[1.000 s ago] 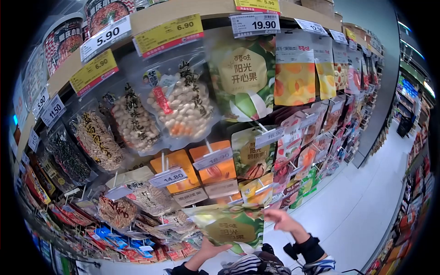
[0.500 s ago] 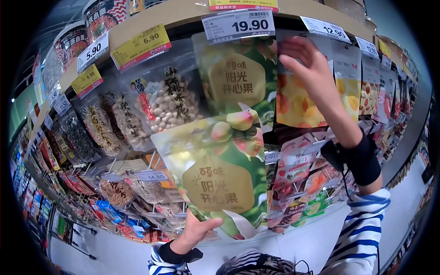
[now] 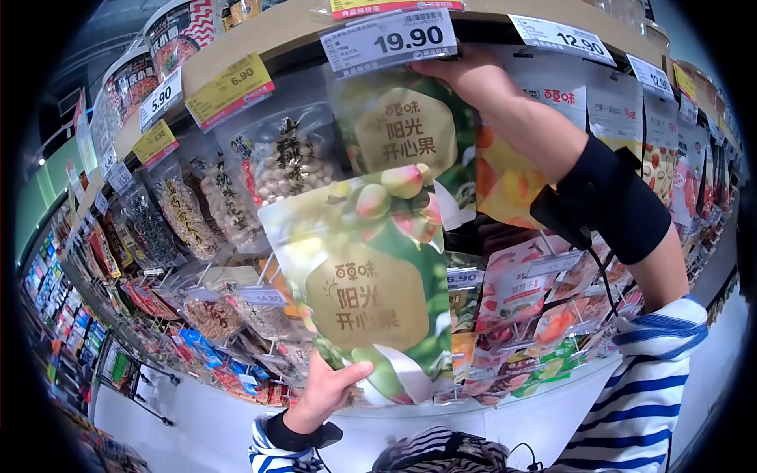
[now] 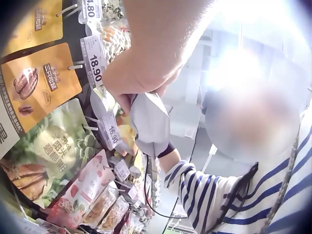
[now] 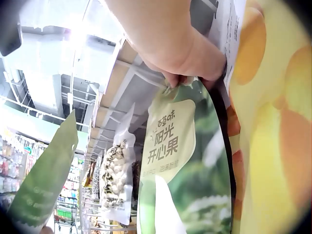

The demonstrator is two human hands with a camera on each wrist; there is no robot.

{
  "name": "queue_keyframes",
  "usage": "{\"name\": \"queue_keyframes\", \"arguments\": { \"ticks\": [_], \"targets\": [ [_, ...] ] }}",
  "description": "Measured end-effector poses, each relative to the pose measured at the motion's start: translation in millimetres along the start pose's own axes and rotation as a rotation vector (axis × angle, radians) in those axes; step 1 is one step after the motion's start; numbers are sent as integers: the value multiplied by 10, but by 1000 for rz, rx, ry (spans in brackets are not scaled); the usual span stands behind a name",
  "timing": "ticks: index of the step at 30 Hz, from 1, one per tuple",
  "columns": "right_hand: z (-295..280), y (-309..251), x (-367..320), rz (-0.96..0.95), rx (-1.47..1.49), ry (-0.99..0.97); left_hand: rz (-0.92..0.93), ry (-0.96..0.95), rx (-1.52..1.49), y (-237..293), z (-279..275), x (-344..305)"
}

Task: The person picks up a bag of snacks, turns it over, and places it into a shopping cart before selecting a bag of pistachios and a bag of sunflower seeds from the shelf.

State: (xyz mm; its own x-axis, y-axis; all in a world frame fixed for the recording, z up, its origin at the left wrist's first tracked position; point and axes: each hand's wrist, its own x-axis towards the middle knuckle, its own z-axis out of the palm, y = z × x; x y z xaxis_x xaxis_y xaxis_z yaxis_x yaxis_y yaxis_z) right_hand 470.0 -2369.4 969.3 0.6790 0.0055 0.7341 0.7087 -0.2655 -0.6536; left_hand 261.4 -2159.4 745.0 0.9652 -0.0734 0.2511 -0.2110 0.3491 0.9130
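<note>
A green pouch with a gold label [image 3: 367, 292] stands upright in my left hand [image 3: 325, 388], gripped at its lower left edge with the thumb across the front. In the left wrist view the left hand [image 4: 146, 73] pinches the pouch's silvery edge [image 4: 150, 122]. My right hand [image 3: 477, 77] reaches to the top of a matching pouch [image 3: 406, 130] hanging under the 19.90 tag [image 3: 390, 41]. The right wrist view shows the right hand [image 5: 180, 58] with fingers curled over the top edge of that hanging pouch [image 5: 168, 141]; some fingertips are hidden behind it.
Bags of nuts [image 3: 292, 154] hang to the left, and orange-and-yellow fruit pouches [image 3: 512, 185] to the right. Price tags line the shelf edge [image 3: 292, 47] above. Lower rows hold more packets [image 3: 512, 284]. White floor [image 3: 197, 418] shows below; a green cart [image 5: 66, 214] stands farther back.
My right hand has risen from beside the held pouch to the top of the hanging one. The left hand has raised its pouch in front of the rack, and the view has come closer.
</note>
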Motion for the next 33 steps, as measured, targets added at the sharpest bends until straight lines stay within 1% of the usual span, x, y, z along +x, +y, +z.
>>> {"name": "queue_keyframes", "arguments": {
  "ticks": [1, 4, 5, 8, 11, 13, 15, 16, 18, 20, 21, 24, 25, 28, 29, 32, 33],
  "targets": [
    [15, 24, 44, -17, 9, -7, -1, 1, 0, 4, 18, 14],
    [48, 55, 160, -68, -133, 8, -5, 6, 4, 45, 73, 46],
    [97, 129, 214, -109, -150, 66, 20, 1, 10, 84, 128, 58],
    [63, 91, 151, -124, -107, -5, 19, -57, -33, 138, 176, 70],
    [-38, -76, -23, -105, -173, -112, 25, -43, -10, 148, 214, 74],
    [-96, -184, -287, -113, 34, -55, 36, -28, 11, 135, 212, 86],
    [-156, -188, -584, -246, 80, 105, 17, -27, -16, 144, 211, 104],
    [-224, -237, -743, -250, 68, 14, 4, -28, -26, 143, 215, 112],
    [-231, -272, -992, -153, 358, -80, 18, -23, -6, 144, 237, 156],
    [-249, -332, -1104, -51, 414, -259, 16, -14, 9, 170, 278, 202],
    [-186, -355, -1061, -91, 323, -234, 3, -12, 11, 191, 324, 238],
    [-316, -479, -948, 150, 213, -395, -29, -30, 54, 244, 415, 339],
    [-294, -429, -873, 151, 202, -379, -31, -36, 78, 263, 434, 369],
    [-311, -424, -687, 152, 130, -519, -11, -42, 149, 319, 447, 431],
    [-291, -393, -633, 243, 218, -572, -2, -48, 162, 343, 456, 450],
    [-268, -437, -556, 136, 230, -528, 21, -47, 192, 415, 473, 507],
    [-296, -480, -561, 100, 181, -510, 25, -56, 196, 450, 463, 540]
  ]
}}
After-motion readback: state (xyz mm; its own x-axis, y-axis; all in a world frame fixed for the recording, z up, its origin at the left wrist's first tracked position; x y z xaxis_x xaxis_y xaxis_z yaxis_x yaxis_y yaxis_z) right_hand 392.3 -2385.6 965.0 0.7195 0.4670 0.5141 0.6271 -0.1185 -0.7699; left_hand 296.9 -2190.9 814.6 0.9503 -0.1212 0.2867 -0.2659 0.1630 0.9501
